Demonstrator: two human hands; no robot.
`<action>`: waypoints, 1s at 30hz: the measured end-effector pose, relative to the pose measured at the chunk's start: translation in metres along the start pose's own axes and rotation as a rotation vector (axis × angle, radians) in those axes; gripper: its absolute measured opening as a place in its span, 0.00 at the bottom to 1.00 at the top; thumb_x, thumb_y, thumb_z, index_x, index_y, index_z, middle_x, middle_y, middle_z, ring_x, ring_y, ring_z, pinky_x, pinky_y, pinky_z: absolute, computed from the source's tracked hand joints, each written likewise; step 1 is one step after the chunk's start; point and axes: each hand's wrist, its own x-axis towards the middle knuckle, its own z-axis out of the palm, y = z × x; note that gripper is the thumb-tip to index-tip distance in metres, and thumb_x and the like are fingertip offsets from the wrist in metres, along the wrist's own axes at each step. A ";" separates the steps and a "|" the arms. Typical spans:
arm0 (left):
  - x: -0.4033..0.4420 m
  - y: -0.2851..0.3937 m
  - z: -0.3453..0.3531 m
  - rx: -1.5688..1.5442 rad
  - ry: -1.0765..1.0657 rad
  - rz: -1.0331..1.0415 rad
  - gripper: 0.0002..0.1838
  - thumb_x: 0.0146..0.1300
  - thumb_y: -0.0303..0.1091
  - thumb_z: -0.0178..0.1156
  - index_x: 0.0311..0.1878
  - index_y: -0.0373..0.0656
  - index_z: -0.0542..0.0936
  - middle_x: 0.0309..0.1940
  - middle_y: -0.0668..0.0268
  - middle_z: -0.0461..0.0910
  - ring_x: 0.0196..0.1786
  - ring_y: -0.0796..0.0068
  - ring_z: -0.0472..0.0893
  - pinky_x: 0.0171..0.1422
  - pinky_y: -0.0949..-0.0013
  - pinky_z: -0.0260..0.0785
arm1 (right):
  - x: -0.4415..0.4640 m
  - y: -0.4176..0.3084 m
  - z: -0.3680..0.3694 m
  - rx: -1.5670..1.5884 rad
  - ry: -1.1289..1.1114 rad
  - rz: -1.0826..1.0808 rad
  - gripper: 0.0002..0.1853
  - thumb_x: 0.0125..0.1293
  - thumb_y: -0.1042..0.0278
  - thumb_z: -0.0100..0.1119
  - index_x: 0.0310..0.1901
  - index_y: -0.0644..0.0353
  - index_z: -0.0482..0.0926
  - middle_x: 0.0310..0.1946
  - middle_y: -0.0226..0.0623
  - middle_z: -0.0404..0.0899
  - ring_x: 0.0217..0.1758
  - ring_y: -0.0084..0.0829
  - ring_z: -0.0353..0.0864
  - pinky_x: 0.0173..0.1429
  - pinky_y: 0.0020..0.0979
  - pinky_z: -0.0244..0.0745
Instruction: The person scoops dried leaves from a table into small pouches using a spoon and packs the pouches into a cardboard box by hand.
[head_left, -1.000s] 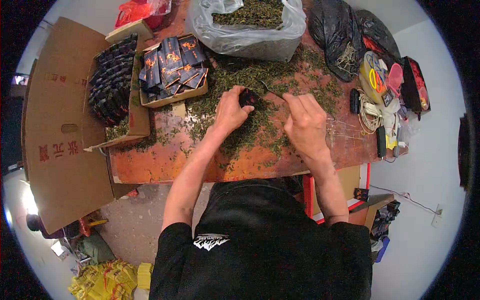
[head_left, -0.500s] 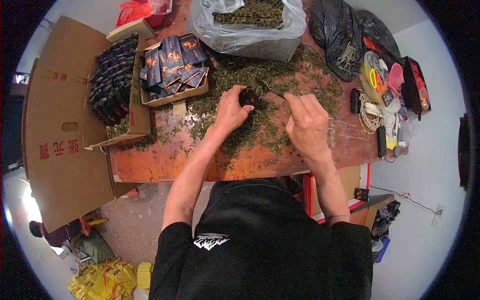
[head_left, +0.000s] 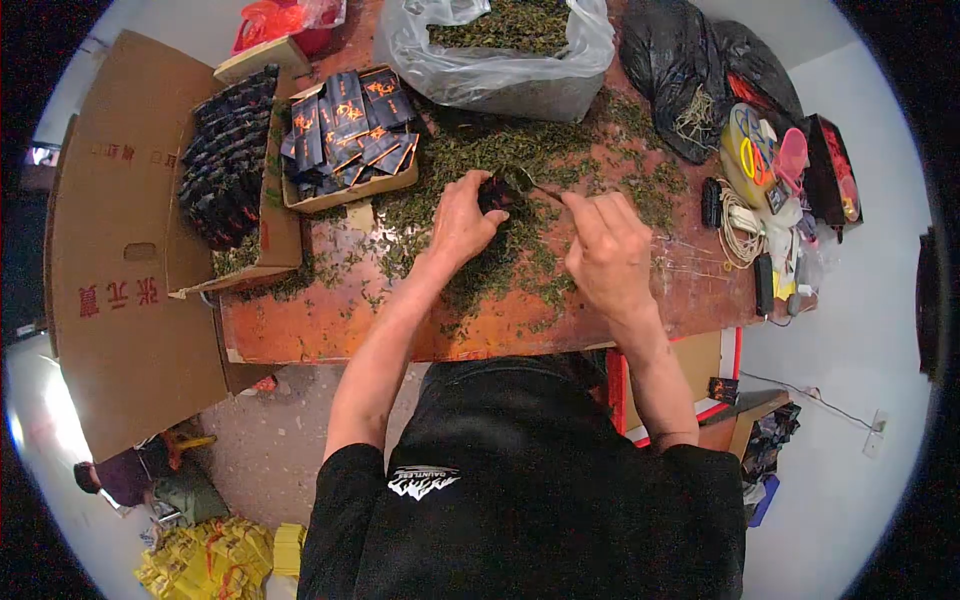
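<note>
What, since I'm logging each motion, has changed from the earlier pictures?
The right hand and its spoon moved slightly left, closer to the dark packet. At lower left, a background person shifted down and rightward in the picture. The left hand kept hold of the packet; nothing was let go.

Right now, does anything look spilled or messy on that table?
Yes: loose green leaf bits are strewn over the reddish table, around the left hand and right hand, instead of only in the plastic bag. The dark packets in the small box also lie jumbled, at different angles.
</note>
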 end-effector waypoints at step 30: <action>-0.012 -0.010 0.005 -0.105 0.174 0.077 0.34 0.48 0.31 0.78 0.59 0.38 0.76 0.53 0.49 0.77 0.59 0.45 0.74 0.66 0.52 0.69 | 0.009 -0.018 -0.009 -0.042 -0.030 -0.022 0.22 0.47 0.87 0.62 0.47 0.63 0.83 0.31 0.42 0.78 0.37 0.44 0.80 0.40 0.41 0.77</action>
